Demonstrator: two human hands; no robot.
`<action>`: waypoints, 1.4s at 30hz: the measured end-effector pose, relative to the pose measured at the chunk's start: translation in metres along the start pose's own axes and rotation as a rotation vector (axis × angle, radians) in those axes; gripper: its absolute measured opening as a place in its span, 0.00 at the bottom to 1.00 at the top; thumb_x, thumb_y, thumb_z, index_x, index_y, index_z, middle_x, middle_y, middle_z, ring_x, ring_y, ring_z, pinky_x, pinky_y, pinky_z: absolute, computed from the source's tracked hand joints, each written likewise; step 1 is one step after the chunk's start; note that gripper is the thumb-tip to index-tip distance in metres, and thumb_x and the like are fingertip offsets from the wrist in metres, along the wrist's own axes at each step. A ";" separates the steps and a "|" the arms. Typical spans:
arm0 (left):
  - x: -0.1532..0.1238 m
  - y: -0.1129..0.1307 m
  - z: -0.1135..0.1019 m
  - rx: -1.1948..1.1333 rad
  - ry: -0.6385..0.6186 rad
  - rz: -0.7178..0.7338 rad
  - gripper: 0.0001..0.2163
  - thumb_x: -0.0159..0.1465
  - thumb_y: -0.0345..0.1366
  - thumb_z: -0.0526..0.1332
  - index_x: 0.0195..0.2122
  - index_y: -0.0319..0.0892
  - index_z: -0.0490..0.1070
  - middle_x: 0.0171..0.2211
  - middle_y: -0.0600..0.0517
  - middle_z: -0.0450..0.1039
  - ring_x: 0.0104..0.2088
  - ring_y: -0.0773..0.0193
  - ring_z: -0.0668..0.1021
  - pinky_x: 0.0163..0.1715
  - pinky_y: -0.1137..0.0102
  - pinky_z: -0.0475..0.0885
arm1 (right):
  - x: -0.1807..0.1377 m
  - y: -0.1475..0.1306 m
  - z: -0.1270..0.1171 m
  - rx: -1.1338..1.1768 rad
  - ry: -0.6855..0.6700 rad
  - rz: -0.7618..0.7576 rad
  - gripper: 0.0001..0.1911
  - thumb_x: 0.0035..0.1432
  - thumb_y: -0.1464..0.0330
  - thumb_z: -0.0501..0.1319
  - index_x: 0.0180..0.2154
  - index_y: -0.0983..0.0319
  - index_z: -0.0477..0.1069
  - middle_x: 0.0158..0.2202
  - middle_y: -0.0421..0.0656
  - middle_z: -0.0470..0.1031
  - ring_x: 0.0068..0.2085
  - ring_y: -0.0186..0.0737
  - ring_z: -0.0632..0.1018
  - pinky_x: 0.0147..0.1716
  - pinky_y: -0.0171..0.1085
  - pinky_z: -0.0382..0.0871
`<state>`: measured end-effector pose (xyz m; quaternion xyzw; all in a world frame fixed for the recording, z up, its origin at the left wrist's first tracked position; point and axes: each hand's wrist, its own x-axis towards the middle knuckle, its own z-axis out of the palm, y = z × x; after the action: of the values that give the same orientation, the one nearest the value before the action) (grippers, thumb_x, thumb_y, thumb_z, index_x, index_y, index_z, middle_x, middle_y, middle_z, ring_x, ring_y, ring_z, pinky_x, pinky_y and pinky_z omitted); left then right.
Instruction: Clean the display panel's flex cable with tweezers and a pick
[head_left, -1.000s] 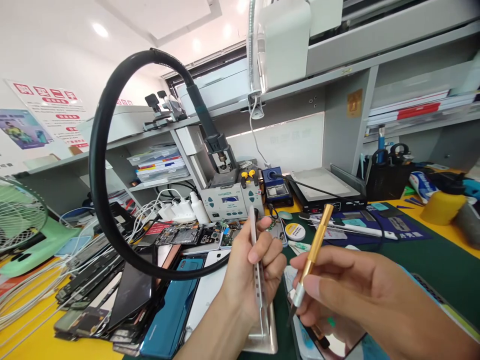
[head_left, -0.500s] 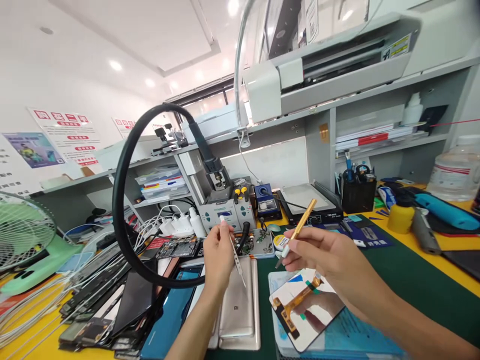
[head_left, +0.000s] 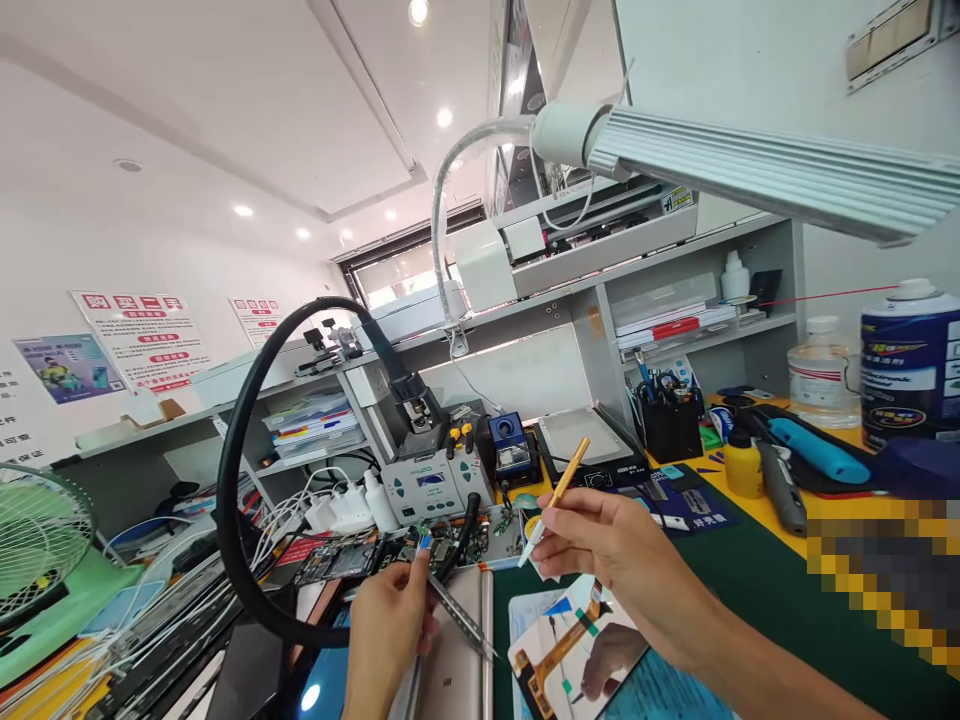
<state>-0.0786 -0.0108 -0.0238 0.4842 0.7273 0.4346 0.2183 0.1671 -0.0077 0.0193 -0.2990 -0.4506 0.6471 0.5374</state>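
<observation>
Overhead, a long ribbed lamp (head_left: 757, 170) reaches in from the right on a white gooseneck. Grey shelving (head_left: 675, 300) stands at the far side of the table (head_left: 757, 570), which is green in the middle and yellow at its edges. On the left a thick black hose (head_left: 229, 500) loops up and over to a grey rework station (head_left: 431, 487), with a green fan (head_left: 37, 530) at the far left edge. A silver phone back (head_left: 457, 660) lies near, between the hands, and a display panel (head_left: 570, 650) with an orange flex cable lies just right of it.

The right hand (head_left: 600, 545) has its grip closed on a gold-handled screwdriver (head_left: 559, 490); its long axis slants, handle up and to the far right, tip down and to the left. The left hand (head_left: 386, 625) pinches metal tweezers (head_left: 461, 622), which slant down to the right over the phone back, points toward the panel.
</observation>
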 end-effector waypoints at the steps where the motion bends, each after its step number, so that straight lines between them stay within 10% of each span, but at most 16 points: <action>1: -0.002 -0.002 -0.002 0.057 0.009 -0.005 0.25 0.59 0.60 0.57 0.18 0.44 0.68 0.13 0.50 0.72 0.15 0.55 0.74 0.17 0.67 0.63 | -0.001 -0.001 0.001 0.004 -0.002 0.004 0.12 0.55 0.63 0.71 0.34 0.67 0.77 0.27 0.44 0.79 0.31 0.41 0.81 0.35 0.39 0.78; 8: -0.015 -0.011 -0.011 0.463 0.062 -0.023 0.20 0.63 0.44 0.52 0.13 0.49 0.60 0.18 0.45 0.74 0.26 0.45 0.78 0.28 0.63 0.59 | -0.005 -0.002 0.003 0.022 -0.004 0.003 0.12 0.54 0.64 0.71 0.34 0.66 0.77 0.26 0.44 0.79 0.30 0.40 0.81 0.33 0.38 0.78; 17: -0.025 -0.005 -0.013 0.574 0.087 -0.075 0.21 0.62 0.49 0.51 0.14 0.49 0.58 0.21 0.42 0.72 0.31 0.39 0.75 0.30 0.61 0.55 | -0.005 -0.003 0.005 -0.020 -0.001 0.019 0.13 0.55 0.63 0.71 0.36 0.68 0.77 0.27 0.45 0.79 0.31 0.41 0.81 0.33 0.38 0.78; 29: -0.058 0.031 0.008 -0.381 -0.325 -0.038 0.23 0.50 0.55 0.68 0.39 0.41 0.77 0.14 0.64 0.48 0.17 0.73 0.48 0.19 0.73 0.43 | -0.008 0.005 0.008 -0.084 -0.030 0.029 0.15 0.54 0.61 0.72 0.37 0.66 0.77 0.28 0.44 0.80 0.32 0.42 0.81 0.34 0.39 0.78; 42: -0.065 0.037 0.030 -0.752 -0.326 -0.082 0.23 0.42 0.54 0.76 0.19 0.39 0.72 0.11 0.64 0.47 0.14 0.78 0.46 0.15 0.76 0.38 | -0.006 0.004 0.009 -0.031 -0.014 0.039 0.17 0.54 0.60 0.72 0.38 0.67 0.78 0.29 0.45 0.80 0.33 0.43 0.82 0.35 0.39 0.78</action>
<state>-0.0092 -0.0509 -0.0152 0.4039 0.4924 0.5787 0.5094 0.1591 -0.0162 0.0186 -0.3116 -0.4586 0.6525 0.5166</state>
